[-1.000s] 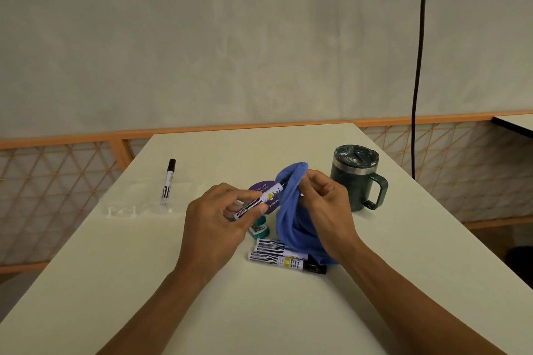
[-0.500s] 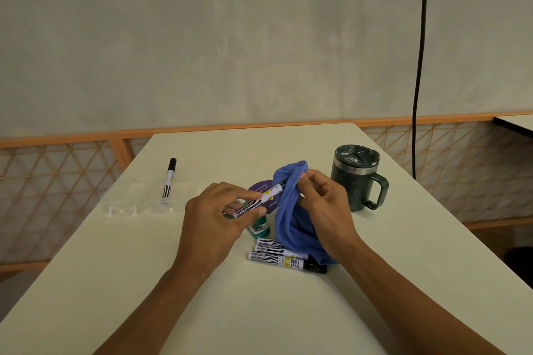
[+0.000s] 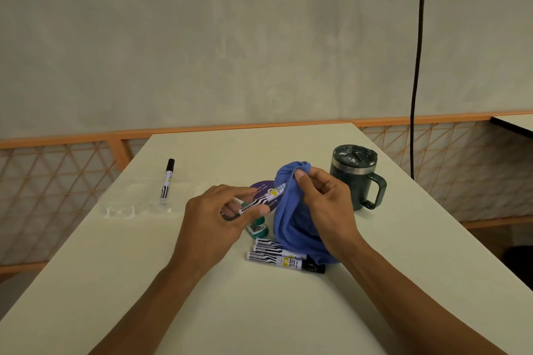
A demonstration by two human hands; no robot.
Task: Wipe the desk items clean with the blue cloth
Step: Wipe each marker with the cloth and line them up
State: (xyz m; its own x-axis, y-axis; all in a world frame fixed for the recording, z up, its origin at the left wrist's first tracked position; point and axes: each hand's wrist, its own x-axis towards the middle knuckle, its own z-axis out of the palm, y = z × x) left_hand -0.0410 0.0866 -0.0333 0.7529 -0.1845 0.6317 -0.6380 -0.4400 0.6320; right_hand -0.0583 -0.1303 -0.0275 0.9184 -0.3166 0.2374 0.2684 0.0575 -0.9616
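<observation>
Above the surface (image 3: 288, 311), fingers (image 3: 264, 211) of the left hand (image 3: 210, 225) pinch the tail of a marker (image 3: 261, 201), likely light, stiff and slick; the right hand (image 3: 328, 210) clenches the soft blue cloth (image 3: 288, 219) round its far end

pale table (image 3: 403, 282) with a lidded green mug (image 3: 353, 181), one lone marker (image 3: 166, 181), two paired markers (image 3: 277, 255), a purple disc (image 3: 259, 186)

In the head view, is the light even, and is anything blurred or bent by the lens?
Head view: soft, even light, faint shadows by the mug and under the left hand, no glare on the table. The marker it holds shows sharp stripes, but its print is unreadable. The black cable looks slightly bowed, likely lens distortion.
</observation>
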